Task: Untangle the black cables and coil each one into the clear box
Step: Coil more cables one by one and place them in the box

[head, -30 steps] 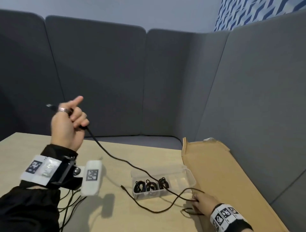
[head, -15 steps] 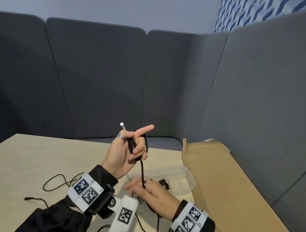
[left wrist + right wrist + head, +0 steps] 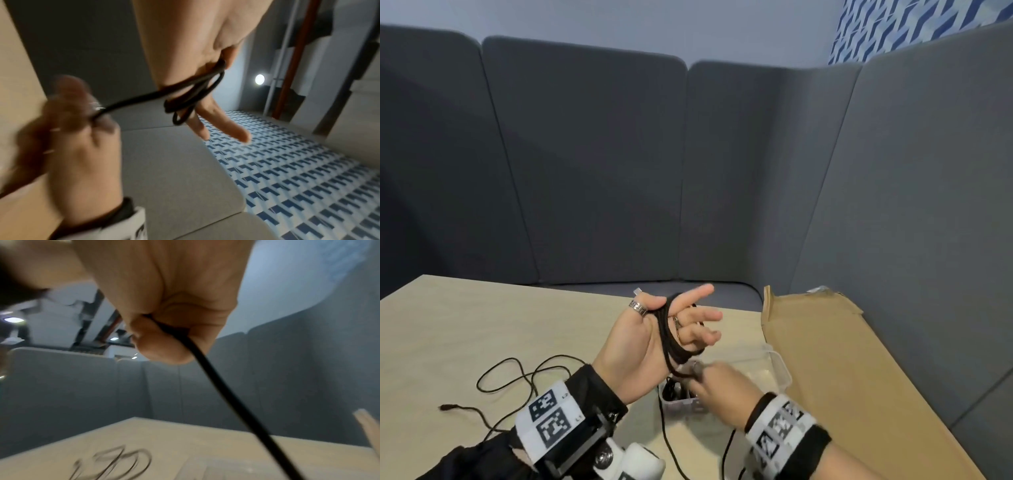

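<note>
My left hand [image 3: 690, 310] is raised palm-up over the table with its fingers spread. A black cable [image 3: 667, 334] is wound round it in several turns, and the thumb presses the plug end [image 3: 637, 292] against the hand. In the left wrist view the loops [image 3: 197, 91] cross the fingers. My right hand [image 3: 722, 382], blurred, pinches the same cable [image 3: 226, 394] just below, and the tail [image 3: 665, 435] hangs to the table. The clear box [image 3: 779, 368] lies under both hands with coiled cables [image 3: 674, 390] in its left end.
Another loose black cable [image 3: 517, 373] sprawls on the wooden table [image 3: 482, 325] to the left. A flat cardboard sheet [image 3: 842, 370] lies along the right side. Grey padded walls [image 3: 585, 171] close in the back and right.
The left hand came in from the upper left to above the box. The right hand rose from the table and has wound the cable from one loop to several turns round the left hand.
</note>
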Demonstrator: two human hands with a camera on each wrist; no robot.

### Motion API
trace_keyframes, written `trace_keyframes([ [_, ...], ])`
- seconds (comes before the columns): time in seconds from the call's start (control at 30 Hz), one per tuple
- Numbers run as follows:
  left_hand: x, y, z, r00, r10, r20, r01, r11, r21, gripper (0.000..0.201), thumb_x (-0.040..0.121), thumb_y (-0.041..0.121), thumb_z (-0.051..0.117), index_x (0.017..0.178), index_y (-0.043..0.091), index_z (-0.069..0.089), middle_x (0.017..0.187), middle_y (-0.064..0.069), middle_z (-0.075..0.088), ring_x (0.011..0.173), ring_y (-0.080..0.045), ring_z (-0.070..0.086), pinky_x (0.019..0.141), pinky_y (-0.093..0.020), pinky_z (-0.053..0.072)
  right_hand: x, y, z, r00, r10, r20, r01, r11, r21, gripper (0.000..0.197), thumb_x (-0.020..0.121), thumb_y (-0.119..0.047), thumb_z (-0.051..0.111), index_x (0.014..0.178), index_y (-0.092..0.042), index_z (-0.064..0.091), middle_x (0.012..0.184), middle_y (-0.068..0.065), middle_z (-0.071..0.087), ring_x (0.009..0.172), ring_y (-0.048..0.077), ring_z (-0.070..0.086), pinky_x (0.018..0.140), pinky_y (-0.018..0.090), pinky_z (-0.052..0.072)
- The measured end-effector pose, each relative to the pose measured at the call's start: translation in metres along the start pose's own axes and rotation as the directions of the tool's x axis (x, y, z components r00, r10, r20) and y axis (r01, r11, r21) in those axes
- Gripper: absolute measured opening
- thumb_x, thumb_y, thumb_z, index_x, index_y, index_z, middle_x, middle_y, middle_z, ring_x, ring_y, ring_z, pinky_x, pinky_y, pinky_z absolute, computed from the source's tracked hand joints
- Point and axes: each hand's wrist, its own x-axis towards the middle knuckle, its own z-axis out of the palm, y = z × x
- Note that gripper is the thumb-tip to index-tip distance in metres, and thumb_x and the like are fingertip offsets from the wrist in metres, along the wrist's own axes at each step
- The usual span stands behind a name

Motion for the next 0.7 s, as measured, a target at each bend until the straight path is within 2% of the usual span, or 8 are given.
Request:
trace_keyframes([
  [0.1,-0.008,0.002,0.000,0.959,-0.265,0.102,0.239,0.946,0.219,0.058,0.081,0.030,0.040,0.131,0.002,0.051,0.108,-0.024,0.067,0.070,-0.029,0.068,0.089,-0.038,0.049,0.020,0.027,-0.030,0.988,0.088,-0.124,-0.087,0.996,0.013,0.026,0.093,-0.041,0.041,0.088,-0.025,0.061,0.093,0.003,0.067,0.092,0.025,0.063,0.082,0.040,0.050],
  [0.17,-0.009,-0.001,-0.001,0.910,-0.413,0.032,0.373,0.850,0.372,0.063,0.079,0.033,0.034,0.132,0.004,0.050,0.113,-0.024,0.065,0.069,-0.030,0.068,0.088,-0.037,0.045,0.020,0.023,-0.061,0.944,0.138,-0.299,-0.150,0.988,-0.018,0.044,0.090,-0.056,0.040,0.062,-0.022,0.045,0.070,-0.004,0.058,0.076,0.021,0.058,0.073,0.034,0.046],
  [0.23,-0.007,-0.005,-0.001,0.884,-0.456,-0.103,0.447,0.760,0.472,0.060,0.083,0.037,0.032,0.134,0.007,0.044,0.117,-0.021,0.065,0.077,-0.031,0.070,0.085,-0.032,0.043,0.011,0.008,-0.086,0.892,0.103,-0.440,-0.160,0.983,-0.094,0.044,0.088,-0.055,0.045,0.061,-0.021,0.040,0.064,-0.005,0.051,0.077,0.024,0.058,0.068,0.032,0.040],
  [0.3,0.000,-0.007,-0.006,0.899,-0.371,-0.234,0.438,0.739,0.512,0.055,0.095,0.043,0.028,0.136,0.009,0.042,0.119,-0.017,0.065,0.089,-0.030,0.069,0.083,-0.026,0.049,0.001,-0.010,-0.093,0.878,0.073,-0.473,-0.155,0.978,-0.137,0.039,0.087,-0.049,0.051,0.061,-0.021,0.041,0.063,-0.005,0.050,0.079,0.024,0.059,0.068,0.032,0.040],
  [0.37,0.008,-0.007,-0.011,0.926,-0.236,-0.293,0.369,0.725,0.582,0.063,0.093,0.054,0.022,0.130,0.012,0.050,0.118,-0.013,0.066,0.101,-0.026,0.067,0.099,-0.033,0.045,-0.012,-0.025,-0.090,0.904,0.029,-0.427,-0.076,0.993,-0.095,0.039,0.084,-0.043,0.056,0.057,-0.022,0.038,0.058,-0.004,0.047,0.072,0.022,0.058,0.071,0.034,0.043],
  [0.5,0.021,0.008,-0.017,0.931,0.093,-0.352,0.122,0.831,0.543,0.053,0.083,0.055,0.033,0.116,0.020,0.053,0.116,-0.004,0.068,0.105,-0.020,0.065,0.108,-0.040,0.036,-0.030,-0.032,-0.069,0.945,-0.134,-0.299,0.239,0.906,0.350,0.013,0.093,-0.027,0.052,0.080,-0.028,0.050,0.052,-0.008,0.045,0.048,0.006,0.045,0.052,0.019,0.036],
  [0.57,0.023,0.024,-0.012,0.913,0.208,-0.352,-0.035,0.898,0.439,0.044,0.090,0.043,0.036,0.123,0.018,0.049,0.111,-0.011,0.070,0.092,-0.024,0.070,0.099,-0.039,0.042,-0.034,-0.024,-0.042,0.979,-0.190,-0.080,0.202,0.819,0.538,0.019,0.099,-0.024,0.043,0.081,-0.028,0.050,0.055,-0.009,0.051,0.043,0.002,0.047,0.049,0.013,0.036],
  [0.7,0.015,0.056,-0.005,0.868,0.369,-0.332,-0.268,0.912,0.312,0.037,0.094,0.020,0.034,0.123,0.002,0.049,0.053,0.003,0.059,0.042,-0.011,0.054,0.087,-0.034,0.051,-0.028,0.034,0.019,0.952,-0.119,0.281,-0.036,0.869,0.493,0.039,0.101,-0.031,0.038,0.066,-0.023,0.055,0.045,-0.014,0.056,0.046,-0.004,0.050,0.057,0.013,0.043],
])
